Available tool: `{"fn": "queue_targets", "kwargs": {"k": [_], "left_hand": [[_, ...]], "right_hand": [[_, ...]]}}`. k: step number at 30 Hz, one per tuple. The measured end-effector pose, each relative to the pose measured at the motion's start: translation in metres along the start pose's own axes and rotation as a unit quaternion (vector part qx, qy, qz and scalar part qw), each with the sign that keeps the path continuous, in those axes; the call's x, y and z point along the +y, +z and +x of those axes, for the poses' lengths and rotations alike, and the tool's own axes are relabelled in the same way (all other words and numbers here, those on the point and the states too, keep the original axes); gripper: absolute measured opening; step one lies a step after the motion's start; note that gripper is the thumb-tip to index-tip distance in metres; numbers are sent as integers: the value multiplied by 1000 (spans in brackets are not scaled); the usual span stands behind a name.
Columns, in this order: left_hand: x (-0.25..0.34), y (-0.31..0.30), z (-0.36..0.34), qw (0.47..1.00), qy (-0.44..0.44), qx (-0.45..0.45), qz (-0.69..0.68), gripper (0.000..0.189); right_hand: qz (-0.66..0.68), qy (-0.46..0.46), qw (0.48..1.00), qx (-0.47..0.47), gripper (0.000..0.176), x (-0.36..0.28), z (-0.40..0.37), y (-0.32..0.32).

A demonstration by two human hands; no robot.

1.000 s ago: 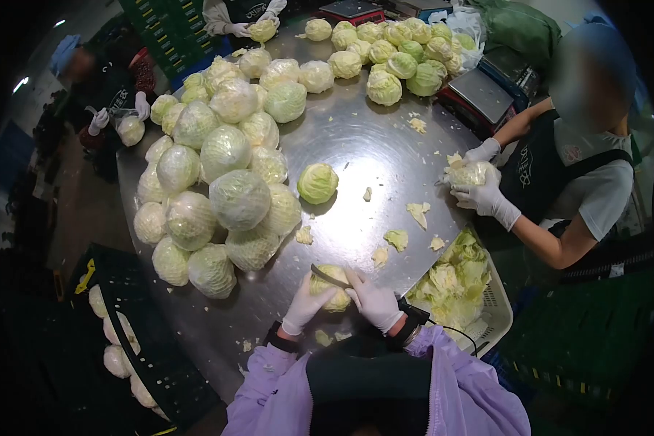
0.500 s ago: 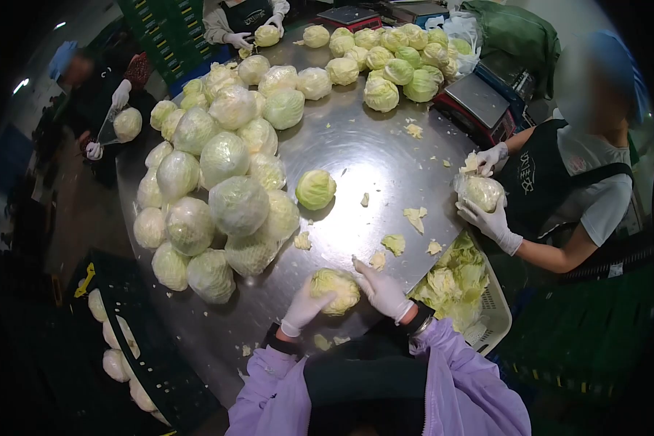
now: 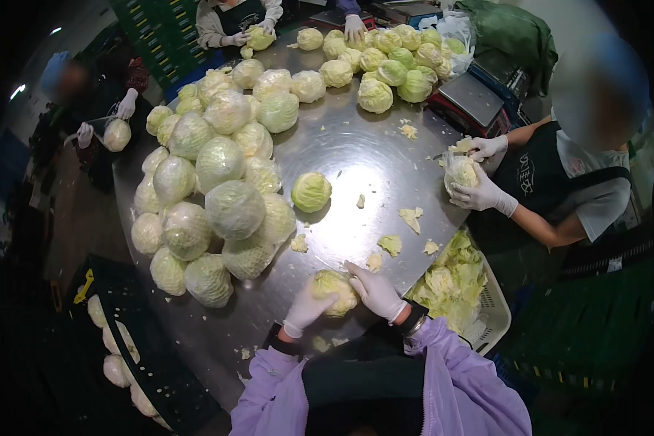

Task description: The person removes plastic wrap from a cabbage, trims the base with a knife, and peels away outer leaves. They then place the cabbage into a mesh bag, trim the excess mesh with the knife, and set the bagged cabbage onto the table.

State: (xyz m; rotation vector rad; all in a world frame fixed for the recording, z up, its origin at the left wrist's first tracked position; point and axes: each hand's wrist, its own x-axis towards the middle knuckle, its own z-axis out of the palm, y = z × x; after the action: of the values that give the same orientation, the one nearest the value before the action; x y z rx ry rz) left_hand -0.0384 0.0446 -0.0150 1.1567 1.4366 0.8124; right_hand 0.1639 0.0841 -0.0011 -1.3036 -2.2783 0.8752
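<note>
My left hand (image 3: 309, 308), in a white glove, is closed around the left side of a pale green cabbage (image 3: 334, 292) at the table's near edge. My right hand (image 3: 376, 292), also gloved, is at the cabbage's right side with its fingers stretched out toward the upper edge. Whether its fingertips touch the leaves is hard to tell. A single greener cabbage (image 3: 312, 192) lies farther up the metal table (image 3: 363, 240). Loose leaf scraps (image 3: 390, 245) are scattered to the right of it.
Wrapped cabbages (image 3: 235, 209) are heaped at the left, bare ones (image 3: 376, 95) at the back. A white basket (image 3: 495, 312) of leaves stands at the right, scales (image 3: 472, 98) behind it. Co-workers' gloved hands (image 3: 479, 192) handle cabbages at the right, back and far left.
My right hand has moved slightly left, closer to the cabbage in my left hand. Another gloved hand has come to the back pile. The right co-worker's hands and cabbage have shifted left.
</note>
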Motion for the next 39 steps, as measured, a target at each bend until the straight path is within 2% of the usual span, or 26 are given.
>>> {"fn": "queue_targets", "kwargs": {"k": [1, 3, 5, 8, 10, 12, 16, 18, 20, 21, 22, 24, 25, 26, 28, 29, 30, 31, 32, 34, 35, 36, 38, 39], "left_hand": [[0, -3, 2, 1000, 0, 3, -2, 57], [-1, -9, 2, 986, -46, -63, -145, 63], [-23, -7, 9, 988, -46, -57, -136, 61], [-1, -9, 9, 988, -54, -64, -131, 62], [5, -7, 8, 986, -67, -73, -136, 66], [0, -2, 9, 1000, -14, -26, 6, 76], [10, -12, 6, 997, -30, -71, 26, 87], [-2, -21, 1, 981, 31, -133, -139, 90], [0, -28, -3, 979, 49, -147, -135, 90], [0, -31, -6, 976, 66, -155, -138, 90], [-9, -35, -6, 977, 67, -151, -137, 90], [-34, -41, -12, 973, 23, -129, -188, 88], [-33, -45, -18, 974, 20, -129, -186, 88], [-32, -48, -23, 968, 2, -133, -211, 87], [-34, -49, -25, 962, -11, -132, -240, 86], [-39, -48, -28, 957, -26, -103, -271, 87], [-38, -47, -32, 950, -43, -75, -301, 87], [-37, -46, -34, 949, -46, -75, -302, 87], [-25, -44, -36, 958, -61, -64, -274, 82], [-27, -40, -32, 964, -73, -57, -248, 77], [-40, -41, -26, 995, 10, -1, -94, 69], [-41, -41, -23, 992, 91, 58, 63, 61], [-46, -35, -25, 994, 68, 76, 44, 55], [-44, -34, -24, 994, 51, 92, 26, 50]], "right_hand": [[36, -25, 998, 34, 38, -2, -1, -1], [23, -30, 999, 33, 39, -5, -3, 6], [8, -31, 999, 39, 39, -8, -2, 9], [0, -6, 999, 45, 35, -9, 5, 4], [-12, 40, 999, 0, 30, -5, 10, -3], [-5, 33, 999, 2, 28, -1, 12, -7], [39, 54, 998, -12, 25, 21, 24, -12], [66, 89, 994, -17, 27, 38, 33, -7], [40, 98, 990, -97, 28, 73, 42, 17], [55, 109, 988, -95, 32, 70, 41, 22], [55, 105, 988, -96, 32, 70, 42, 26], [149, 125, 980, -41, 32, 73, 41, 40], [94, 165, 981, -49, 33, 75, 42, 40], [95, 166, 980, -47, 33, 77, 38, 39], [210, 170, 963, 23, 42, 68, 32, 24], [181, 143, 973, 14, 67, 57, 26, 19], [182, 144, 973, 11, 67, 40, 20, 13], [195, 143, 969, -53, 77, 21, 15, 8], [206, 141, 962, -114, 88, 4, 11, 6], [119, 124, 974, -145, 96, -26, 6, 15], [105, 121, 977, -141, 84, -30, 4, 21], [104, 121, 977, -142, 84, -27, 0, 27], [239, -32, 970, -26, 64, -18, -7, 42], [241, -35, 969, -28, 64, -13, -7, 42]]}}
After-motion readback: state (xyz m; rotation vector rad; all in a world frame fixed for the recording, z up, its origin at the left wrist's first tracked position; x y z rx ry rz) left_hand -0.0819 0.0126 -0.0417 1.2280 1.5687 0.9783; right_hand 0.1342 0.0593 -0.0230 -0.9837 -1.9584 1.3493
